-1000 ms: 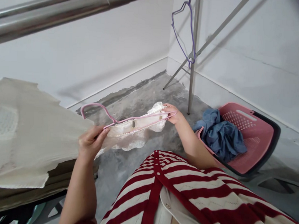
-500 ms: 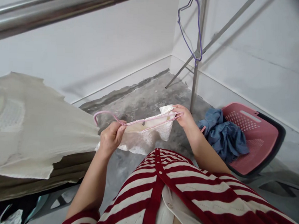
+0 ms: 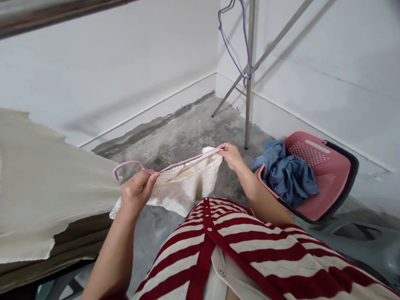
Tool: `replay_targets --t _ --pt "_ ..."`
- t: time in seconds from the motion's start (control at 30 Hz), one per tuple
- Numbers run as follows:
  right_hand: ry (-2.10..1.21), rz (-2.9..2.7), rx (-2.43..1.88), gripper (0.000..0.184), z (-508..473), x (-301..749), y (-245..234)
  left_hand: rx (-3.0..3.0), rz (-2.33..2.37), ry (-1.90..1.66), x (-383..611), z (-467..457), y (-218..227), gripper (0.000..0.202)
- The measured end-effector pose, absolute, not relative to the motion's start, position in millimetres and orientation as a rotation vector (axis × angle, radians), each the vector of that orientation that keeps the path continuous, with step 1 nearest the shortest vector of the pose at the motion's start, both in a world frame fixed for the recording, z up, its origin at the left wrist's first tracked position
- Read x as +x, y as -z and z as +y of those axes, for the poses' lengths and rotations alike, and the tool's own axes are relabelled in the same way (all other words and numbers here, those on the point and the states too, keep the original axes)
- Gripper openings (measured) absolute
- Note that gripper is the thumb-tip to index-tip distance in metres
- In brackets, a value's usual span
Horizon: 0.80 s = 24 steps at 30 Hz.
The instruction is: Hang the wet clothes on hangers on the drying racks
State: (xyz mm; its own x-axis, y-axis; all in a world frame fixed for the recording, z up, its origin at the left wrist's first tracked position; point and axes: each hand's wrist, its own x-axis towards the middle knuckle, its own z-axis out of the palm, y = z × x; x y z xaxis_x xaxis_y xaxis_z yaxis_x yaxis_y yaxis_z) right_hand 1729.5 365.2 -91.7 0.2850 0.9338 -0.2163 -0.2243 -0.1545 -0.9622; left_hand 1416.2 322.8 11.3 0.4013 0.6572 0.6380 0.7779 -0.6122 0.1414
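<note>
White walls (image 3: pixel 141 54) meeting in corner (image 3: pixel 217 53), soft shadows (image 3: pixel 97 112) on them; grey floor (image 3: pixel 187 127), stained, patchy; metal frame (image 3: pixel 248 110) standing near corner.

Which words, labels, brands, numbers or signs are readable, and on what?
None: no readable text in view.
No lettering shows on the pink hanger, white lacy garment, blue cloth or pink basket.
Striped cardigan: any marking on its buttons is too small to read.
</note>
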Motion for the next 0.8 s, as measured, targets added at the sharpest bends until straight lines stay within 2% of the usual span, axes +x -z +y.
replay_targets --t 0.2,0.3,0.4,0.63,0.7,0.8 --pt "-0.985 -0.883 -1.453 0.014 377.8 1737.2 73.9 -2.605 -1.204 0.840 1418.8 317.2 -13.4 0.030" --pt "-0.704 -1.077 -1.494 0.011 373.3 1737.7 59.2 -2.444 -1.286 0.842 1424.1 319.8 -6.6 0.031" --pt "-0.434 -1.297 -1.508 0.011 354.2 1727.4 46.8 -2.267 -1.340 0.950 1436.8 322.3 3.0 0.035" --pt "-0.408 -1.659 -1.186 0.009 318.5 1711.2 36.1 -2.445 -1.302 1.380 1457.7 313.4 24.6 0.025" --pt "-0.254 -1.547 -1.170 0.013 317.1 1727.7 28.5 -2.429 -1.412 1.472 1449.5 313.0 25.3 0.021" --pt "-0.111 -1.448 -1.242 0.038 317.9 1761.3 19.3 -2.356 -1.555 1.621 1432.7 315.9 20.5 0.023"
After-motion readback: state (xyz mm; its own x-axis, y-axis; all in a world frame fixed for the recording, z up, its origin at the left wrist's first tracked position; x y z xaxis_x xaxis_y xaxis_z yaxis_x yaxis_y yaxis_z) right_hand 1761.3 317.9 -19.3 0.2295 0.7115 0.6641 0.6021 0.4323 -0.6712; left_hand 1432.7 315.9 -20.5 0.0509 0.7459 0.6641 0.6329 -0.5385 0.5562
